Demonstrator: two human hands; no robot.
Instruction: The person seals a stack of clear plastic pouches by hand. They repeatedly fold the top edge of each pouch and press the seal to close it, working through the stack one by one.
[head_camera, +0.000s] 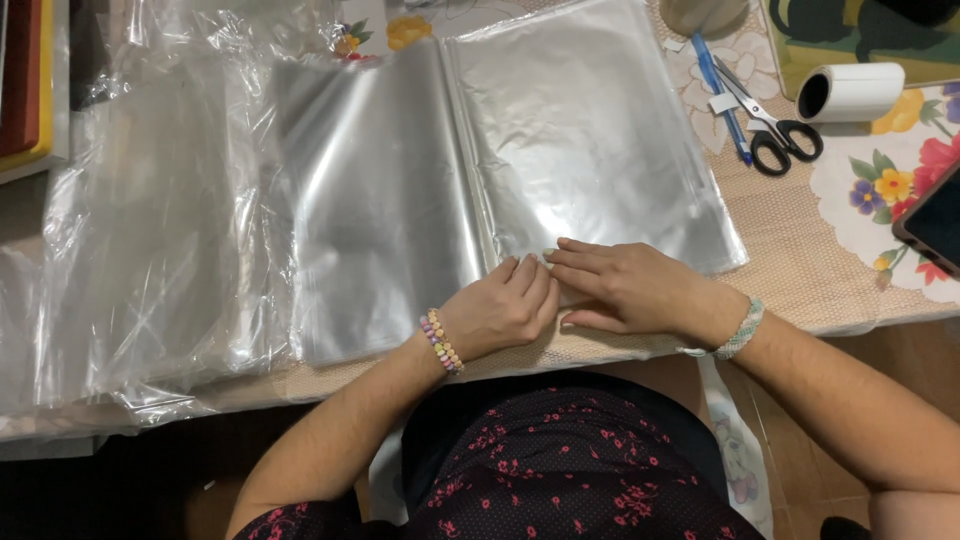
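The clear plastic sheet (590, 130) lies flat on the table (800, 290), its near edge pinned under both hands: the left hand (500, 310) loosely curled, fingertips pressing, and the right hand (625, 285) spread flat, neither grasping.

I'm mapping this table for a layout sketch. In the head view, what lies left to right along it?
Crumpled clear plastic bags → left silvery plastic sheet → right silvery sheet → blue pen → black-handled scissors → white roll → dark tablet.
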